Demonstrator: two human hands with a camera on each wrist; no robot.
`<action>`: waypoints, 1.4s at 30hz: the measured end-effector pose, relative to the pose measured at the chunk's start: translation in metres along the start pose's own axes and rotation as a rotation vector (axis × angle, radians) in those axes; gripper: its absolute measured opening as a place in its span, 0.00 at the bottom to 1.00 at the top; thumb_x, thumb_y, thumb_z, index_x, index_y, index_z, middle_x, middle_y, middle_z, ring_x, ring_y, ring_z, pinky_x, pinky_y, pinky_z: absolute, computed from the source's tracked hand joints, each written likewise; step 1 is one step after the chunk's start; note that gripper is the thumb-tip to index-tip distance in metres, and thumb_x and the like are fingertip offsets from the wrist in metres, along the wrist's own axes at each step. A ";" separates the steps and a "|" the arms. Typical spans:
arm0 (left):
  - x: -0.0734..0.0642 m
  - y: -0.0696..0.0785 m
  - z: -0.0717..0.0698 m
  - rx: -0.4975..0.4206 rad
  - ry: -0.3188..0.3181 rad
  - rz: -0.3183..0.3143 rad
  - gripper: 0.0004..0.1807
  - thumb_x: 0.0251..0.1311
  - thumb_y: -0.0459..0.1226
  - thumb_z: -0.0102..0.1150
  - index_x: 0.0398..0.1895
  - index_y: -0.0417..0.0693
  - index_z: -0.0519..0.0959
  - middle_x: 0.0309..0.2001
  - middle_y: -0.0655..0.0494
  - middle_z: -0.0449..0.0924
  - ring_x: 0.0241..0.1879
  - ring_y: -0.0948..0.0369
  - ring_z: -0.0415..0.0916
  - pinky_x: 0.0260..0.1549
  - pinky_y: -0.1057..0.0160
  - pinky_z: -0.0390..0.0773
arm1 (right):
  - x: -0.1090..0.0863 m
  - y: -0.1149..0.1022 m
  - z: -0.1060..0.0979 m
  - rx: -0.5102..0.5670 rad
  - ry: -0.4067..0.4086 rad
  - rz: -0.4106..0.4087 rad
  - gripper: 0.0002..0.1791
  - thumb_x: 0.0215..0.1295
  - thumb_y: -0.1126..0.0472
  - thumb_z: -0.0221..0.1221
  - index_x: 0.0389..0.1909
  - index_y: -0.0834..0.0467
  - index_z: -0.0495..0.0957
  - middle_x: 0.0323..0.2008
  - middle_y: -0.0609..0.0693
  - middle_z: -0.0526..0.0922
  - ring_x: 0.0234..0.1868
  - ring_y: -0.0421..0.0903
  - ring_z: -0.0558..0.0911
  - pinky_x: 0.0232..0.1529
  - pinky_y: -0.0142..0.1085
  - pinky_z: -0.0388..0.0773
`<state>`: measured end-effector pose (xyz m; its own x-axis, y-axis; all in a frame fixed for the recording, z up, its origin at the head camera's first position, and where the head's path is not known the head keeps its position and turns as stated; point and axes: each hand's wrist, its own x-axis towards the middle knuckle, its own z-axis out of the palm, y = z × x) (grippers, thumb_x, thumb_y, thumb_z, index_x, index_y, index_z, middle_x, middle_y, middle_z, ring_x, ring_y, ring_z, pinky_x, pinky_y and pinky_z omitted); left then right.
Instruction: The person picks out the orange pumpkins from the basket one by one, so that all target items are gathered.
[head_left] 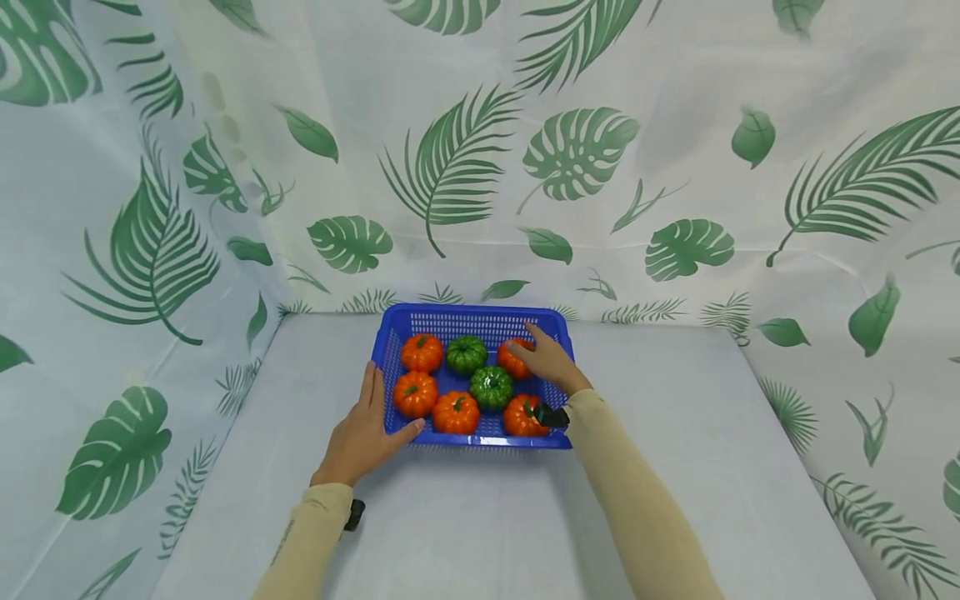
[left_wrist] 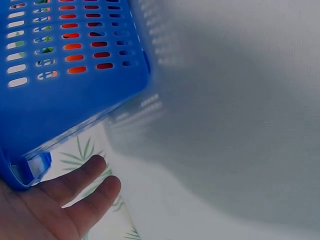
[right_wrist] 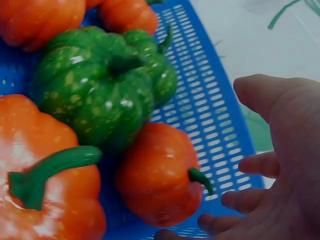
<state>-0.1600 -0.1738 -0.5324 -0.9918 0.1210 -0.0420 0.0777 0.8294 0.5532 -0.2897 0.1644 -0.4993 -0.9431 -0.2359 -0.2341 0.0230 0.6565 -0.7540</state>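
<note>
A blue plastic basket [head_left: 474, 311] holds several orange pumpkins [head_left: 456, 413] and two green pumpkins [head_left: 491, 388]. My left hand [head_left: 365, 435] is at its near left corner, fingers straight along the left side and thumb at the front rim. Two extended fingers [left_wrist: 95, 200] show past the basket rim in the left wrist view. Over the far right part of the basket, my right hand [head_left: 553, 364] reaches with spread fingers, partly covering an orange pumpkin [head_left: 512, 360]. In the right wrist view a gap shows between that pumpkin [right_wrist: 160, 175] and the thumb.
The basket stands on a white table [head_left: 480, 517], close to the back wall [head_left: 480, 150] with its green leaf-print sheeting. A similar leaf-print sheet hangs on the left and right sides. A black wrist strap [head_left: 551, 415] overlaps the near right orange pumpkin in the head view.
</note>
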 end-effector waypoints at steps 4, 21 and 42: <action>0.000 0.001 0.000 -0.005 0.003 -0.003 0.67 0.66 0.67 0.64 0.87 0.37 0.37 0.87 0.46 0.26 0.71 0.31 0.68 0.57 0.35 0.81 | 0.002 0.005 0.003 0.023 -0.022 0.016 0.49 0.81 0.38 0.54 0.87 0.63 0.47 0.84 0.67 0.52 0.83 0.68 0.52 0.77 0.67 0.53; 0.004 0.003 -0.001 -0.016 0.002 0.000 0.67 0.66 0.67 0.64 0.87 0.37 0.37 0.87 0.47 0.25 0.72 0.32 0.67 0.58 0.35 0.80 | 0.017 0.009 0.010 -0.020 0.016 0.008 0.39 0.79 0.51 0.59 0.78 0.72 0.62 0.72 0.71 0.70 0.73 0.67 0.70 0.75 0.61 0.64; 0.000 -0.002 -0.004 -0.009 -0.021 -0.012 0.66 0.67 0.67 0.62 0.87 0.37 0.37 0.87 0.47 0.25 0.67 0.32 0.74 0.49 0.38 0.86 | 0.021 0.016 0.029 -0.147 0.130 -0.040 0.37 0.73 0.59 0.66 0.76 0.72 0.67 0.71 0.73 0.72 0.73 0.70 0.69 0.76 0.61 0.62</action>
<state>-0.1604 -0.1771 -0.5304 -0.9903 0.1223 -0.0665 0.0644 0.8258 0.5602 -0.2997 0.1488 -0.5338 -0.9773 -0.1761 -0.1176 -0.0553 0.7483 -0.6610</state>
